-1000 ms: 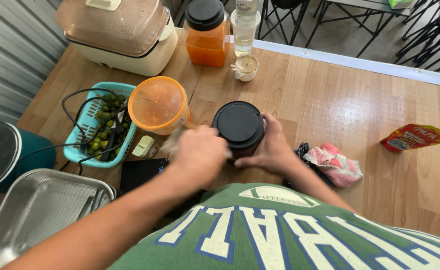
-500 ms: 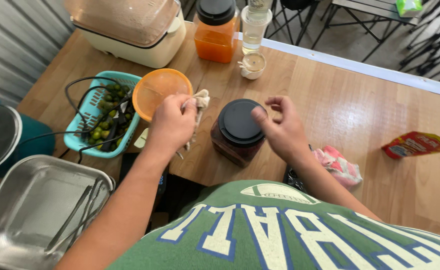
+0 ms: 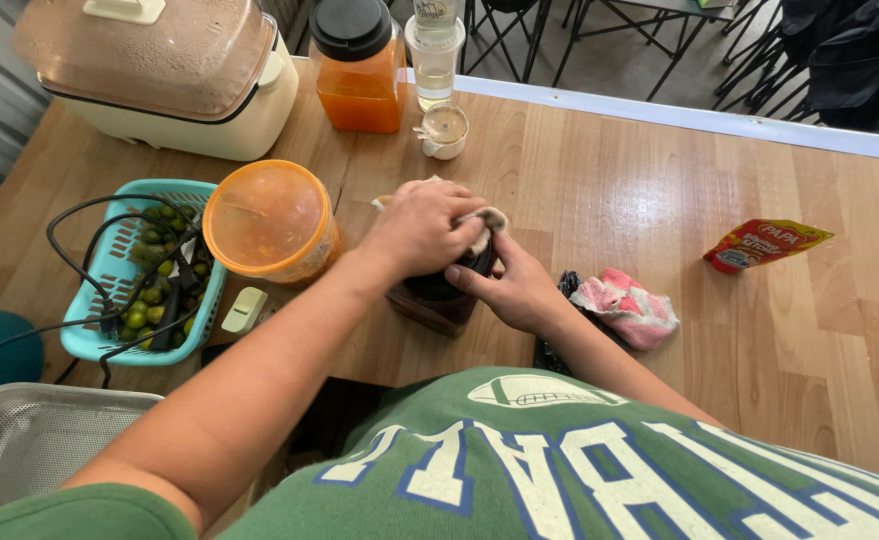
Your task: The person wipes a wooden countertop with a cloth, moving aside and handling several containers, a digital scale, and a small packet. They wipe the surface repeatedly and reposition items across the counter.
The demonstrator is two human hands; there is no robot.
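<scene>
The dark jar [image 3: 438,296] with its black round lid stands on the wooden table [image 3: 660,200] near the front edge. It is glassy-sided, with dark contents, and is largely covered from above. The left hand [image 3: 422,228] presses a crumpled pale cloth [image 3: 480,222] down onto the jar's lid, fingers clenched around the fabric. The right hand [image 3: 515,290] grips the jar's right side, thumb and fingers wrapped against it.

Just left of the jar sits a round tub with a translucent orange lid [image 3: 265,217], smeared inside. Further left of the jar is a teal slotted plastic basket [image 3: 110,290] holding small green fruits, with a black cable looped over it. Behind the jar stand a tall orange-filled jar with a black cap [image 3: 360,65] and a small clear glass cup [image 3: 445,130]. Right of the jar lies a pink crumpled cloth [image 3: 628,305] on something black; well right of it is a glossy red sachet [image 3: 765,245].
</scene>
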